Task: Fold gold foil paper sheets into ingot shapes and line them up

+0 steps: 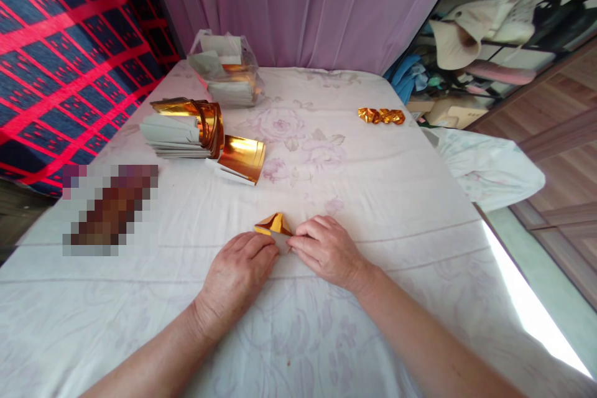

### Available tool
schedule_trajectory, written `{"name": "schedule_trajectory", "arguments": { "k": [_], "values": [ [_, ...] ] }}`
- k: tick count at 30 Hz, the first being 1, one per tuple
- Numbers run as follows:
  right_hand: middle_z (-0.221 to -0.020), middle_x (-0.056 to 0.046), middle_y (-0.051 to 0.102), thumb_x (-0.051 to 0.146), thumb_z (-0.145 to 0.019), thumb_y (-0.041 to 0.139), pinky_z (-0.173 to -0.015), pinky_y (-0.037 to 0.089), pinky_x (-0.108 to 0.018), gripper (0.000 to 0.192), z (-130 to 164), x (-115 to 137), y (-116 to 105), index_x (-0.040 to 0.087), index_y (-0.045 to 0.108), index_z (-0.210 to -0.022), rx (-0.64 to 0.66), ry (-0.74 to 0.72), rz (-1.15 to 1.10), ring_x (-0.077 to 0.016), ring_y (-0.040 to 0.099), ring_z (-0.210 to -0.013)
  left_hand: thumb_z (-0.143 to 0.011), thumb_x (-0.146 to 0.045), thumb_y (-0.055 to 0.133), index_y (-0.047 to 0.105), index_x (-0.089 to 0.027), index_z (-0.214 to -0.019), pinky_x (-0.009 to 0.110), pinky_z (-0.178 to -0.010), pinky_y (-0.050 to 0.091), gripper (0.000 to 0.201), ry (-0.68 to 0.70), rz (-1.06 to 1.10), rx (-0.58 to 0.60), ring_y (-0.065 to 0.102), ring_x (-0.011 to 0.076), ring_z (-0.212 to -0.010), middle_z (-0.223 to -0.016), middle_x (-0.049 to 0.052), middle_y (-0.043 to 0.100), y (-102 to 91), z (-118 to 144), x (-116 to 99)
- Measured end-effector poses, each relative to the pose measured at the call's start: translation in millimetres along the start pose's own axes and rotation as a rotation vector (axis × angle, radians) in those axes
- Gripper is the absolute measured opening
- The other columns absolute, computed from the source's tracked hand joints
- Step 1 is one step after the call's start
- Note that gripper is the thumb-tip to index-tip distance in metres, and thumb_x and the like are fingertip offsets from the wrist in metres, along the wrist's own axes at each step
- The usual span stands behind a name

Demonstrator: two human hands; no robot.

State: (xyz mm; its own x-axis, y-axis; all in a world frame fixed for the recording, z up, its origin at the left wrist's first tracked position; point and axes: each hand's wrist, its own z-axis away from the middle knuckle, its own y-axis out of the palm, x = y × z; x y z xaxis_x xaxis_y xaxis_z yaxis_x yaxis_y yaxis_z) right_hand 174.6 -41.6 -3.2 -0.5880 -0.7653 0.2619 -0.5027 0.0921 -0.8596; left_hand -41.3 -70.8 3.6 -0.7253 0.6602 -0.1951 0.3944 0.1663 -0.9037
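Mid-fold: left hand (237, 270) and right hand (326, 249) pinch the gold paper (274, 227) on the bed (396, 199) — next crease wants firm, even pressing.

**No legible text**

Nothing readable is showing anywhere in view. The gold foil sheets (240, 158), the foil stack (186, 127) and the plastic bag (228, 71) are showing no print, labels or numbers. The box (450, 113) by the shelf is too small to read.
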Motion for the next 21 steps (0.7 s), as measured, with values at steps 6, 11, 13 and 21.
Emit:
{"name": "schedule_trajectory", "arguments": {
  "k": [6,11,13,21],
  "values": [
    [-0.081,-0.003,0.065,0.023,-0.093,0.058,-0.072,0.038,-0.032,0.014,0.6,-2.3,3.2,0.020,0.069,-0.084,0.022,0.080,-0.063,-0.0164,0.054,-0.076,-0.096,-0.020,0.047,0.063,-0.017,-0.095,0.036,-0.080,0.056,0.016,-0.015,-0.010,-0.011,0.066,0.0197,-0.085,-0.092,0.005,0.070,0.3,-2.3,-0.9],
    [-0.078,-0.003,0.065,0.023,-0.092,0.059,-0.073,0.040,-0.032,0.015,-0.6,-3.5,6.7,0.019,0.068,-0.081,0.036,0.161,-0.080,-0.0167,0.056,-0.076,-0.095,-0.016,0.047,0.060,-0.017,-0.099,0.037,-0.078,0.056,0.014,-0.020,-0.055,-0.013,0.066,0.0203,-0.083,-0.091,0.005,0.070,-1.9,-1.9,-4.9],
    [-0.077,-0.002,0.065,0.023,-0.091,0.061,-0.073,0.040,-0.032,0.013,-1.4,-3.1,7.9,0.019,0.067,-0.081,0.042,0.180,-0.074,-0.0168,0.057,-0.077,-0.095,-0.014,0.046,0.061,-0.017,-0.102,0.039,-0.083,0.056,0.017,0.014,-0.076,-0.002,0.066,0.0205,-0.086,-0.096,0.006,0.070,-4.4,-1.2,-6.2],
    [-0.079,-0.002,0.065,0.022,-0.090,0.061,-0.073,0.040,-0.032,0.009,-1.4,-2.1,11.1,0.020,0.063,-0.082,0.008,0.215,-0.089,-0.0175,0.058,-0.077,-0.095,-0.010,0.041,0.059,-0.016,-0.124,0.041,-0.086,0.056,0.035,0.087,-0.162,0.055,0.065,0.0227,-0.098,-0.112,0.011,0.066,-5.5,3.7,-6.2]
  ]
}}
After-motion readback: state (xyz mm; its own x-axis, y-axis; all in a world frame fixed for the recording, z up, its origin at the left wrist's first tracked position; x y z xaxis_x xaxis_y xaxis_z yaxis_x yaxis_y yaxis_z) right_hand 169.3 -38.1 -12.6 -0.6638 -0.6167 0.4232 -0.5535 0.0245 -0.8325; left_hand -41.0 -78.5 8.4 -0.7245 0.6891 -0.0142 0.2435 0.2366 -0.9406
